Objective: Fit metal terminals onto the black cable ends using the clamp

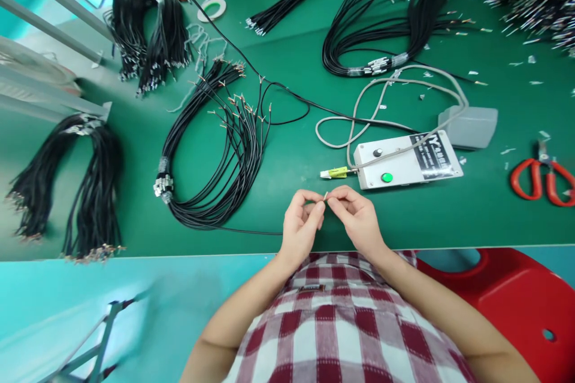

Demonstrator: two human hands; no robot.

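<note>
My left hand [300, 224] is closed in a pinch near the table's front edge. A thin black cable [251, 231] runs into it from the coiled cable bundle [215, 209] on the left. Between my fingertips shows a small pale wire end [326, 195]. My right hand [357, 221] is closed too, thumb and forefinger pinched at that wire end, almost touching the left. Just beyond my hands lie a yellow-green connector clip [336, 173] and a white control box [390, 155] with a green button and a dark knob.
Red-handled cutters [534, 176] lie at right, beside a grey box [469, 125]. More black cable bundles [148, 36] sit at the left and back, one coil [336, 48] behind the control box. A tape roll [211, 10] lies farther back. A red stool [516, 299] stands at lower right.
</note>
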